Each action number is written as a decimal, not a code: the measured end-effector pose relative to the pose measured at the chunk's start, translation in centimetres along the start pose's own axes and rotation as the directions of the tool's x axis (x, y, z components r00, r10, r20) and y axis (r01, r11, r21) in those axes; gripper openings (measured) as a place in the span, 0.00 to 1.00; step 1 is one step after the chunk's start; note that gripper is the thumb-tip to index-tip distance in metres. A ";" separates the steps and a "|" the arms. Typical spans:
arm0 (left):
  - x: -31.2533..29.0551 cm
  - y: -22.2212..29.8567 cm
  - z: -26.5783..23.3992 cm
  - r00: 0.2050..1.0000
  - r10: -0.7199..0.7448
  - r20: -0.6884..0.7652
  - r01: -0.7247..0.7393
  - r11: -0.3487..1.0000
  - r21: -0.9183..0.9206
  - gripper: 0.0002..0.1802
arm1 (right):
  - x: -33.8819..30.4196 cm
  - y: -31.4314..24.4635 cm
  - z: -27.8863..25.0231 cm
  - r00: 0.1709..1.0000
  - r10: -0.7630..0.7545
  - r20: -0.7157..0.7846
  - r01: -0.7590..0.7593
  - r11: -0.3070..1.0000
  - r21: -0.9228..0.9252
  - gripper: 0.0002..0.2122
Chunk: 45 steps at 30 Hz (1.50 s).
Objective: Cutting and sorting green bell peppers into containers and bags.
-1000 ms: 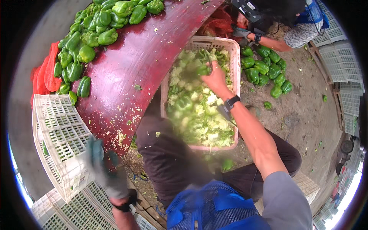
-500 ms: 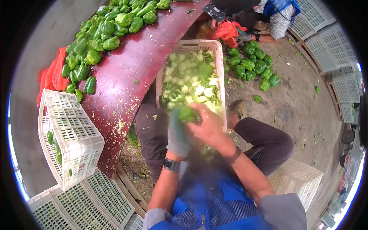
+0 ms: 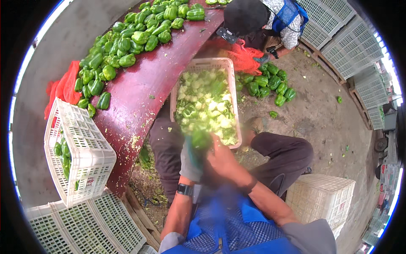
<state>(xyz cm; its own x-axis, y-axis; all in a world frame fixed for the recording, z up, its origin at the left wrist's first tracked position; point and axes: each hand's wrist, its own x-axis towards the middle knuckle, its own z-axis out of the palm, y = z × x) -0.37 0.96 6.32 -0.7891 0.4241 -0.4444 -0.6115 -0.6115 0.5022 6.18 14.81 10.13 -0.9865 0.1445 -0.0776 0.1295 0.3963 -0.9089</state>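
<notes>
A green bell pepper [image 3: 201, 140] sits in my left hand [image 3: 191, 160], which wears a grey and green glove and is closed round it. My bare right hand [image 3: 224, 160] is curled against the pepper's right side; blur hides what its fingers hold, if anything. Both hands are at the near edge of a white plastic crate [image 3: 238, 111], between my legs. Pale green pepper cores and cut pieces [image 3: 207, 106] fill the crate.
Whole green peppers [image 3: 122, 44] are heaped on the red board [image 3: 131, 95] at the left. More peppers [image 3: 270, 82] lie on the floor beside a co-worker [image 3: 249, 21] with a red mesh bag [image 3: 243, 57]. White crates [image 3: 84, 148] stand left, another crate [image 3: 323, 199] right.
The view has shifted, showing more of the co-worker. My hands, with the pepper, have moved slightly toward me, away from the crate's contents.
</notes>
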 end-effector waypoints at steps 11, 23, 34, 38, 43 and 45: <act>0.2 -1.8 -1.2 0.972 0.202 0.123 -0.234 0.891 0.388 0.23 | -0.1 4.9 2.6 0.999 -0.045 -0.023 0.043 0.995 -0.085 0.36; -0.9 -2.2 0.3 0.973 0.200 -0.114 -0.130 0.886 0.445 0.27 | -0.6 3.4 3.1 0.995 0.086 0.040 -0.074 0.966 -0.249 0.43; 1.2 -3.2 -6.3 0.948 0.283 0.142 -0.293 0.612 0.735 0.26 | 2.4 6.2 -0.5 0.818 0.274 0.506 -0.566 0.538 0.625 0.29; 1.3 -3.4 -6.8 0.819 0.321 0.475 -0.513 0.041 0.857 0.21 | 3.7 6.1 -1.6 0.828 0.484 0.283 -0.560 0.700 0.443 0.12; 0.6 -2.9 -4.6 0.906 0.250 0.343 -0.418 0.384 0.823 0.27 | 4.4 8.8 -0.3 0.839 0.526 0.140 -0.493 0.626 0.605 0.18; 0.3 -2.3 -3.4 0.919 0.219 0.329 -0.389 0.361 0.847 0.31 | 4.9 9.5 -0.6 0.833 0.551 0.050 -0.503 0.717 0.482 0.18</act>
<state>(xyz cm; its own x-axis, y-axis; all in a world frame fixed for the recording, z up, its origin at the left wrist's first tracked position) 1.05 0.24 2.50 -0.8780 0.4756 -0.0546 0.0365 0.1803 0.9829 2.62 19.84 1.33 -0.7555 0.2930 -0.5860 0.5409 -0.2258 -0.8103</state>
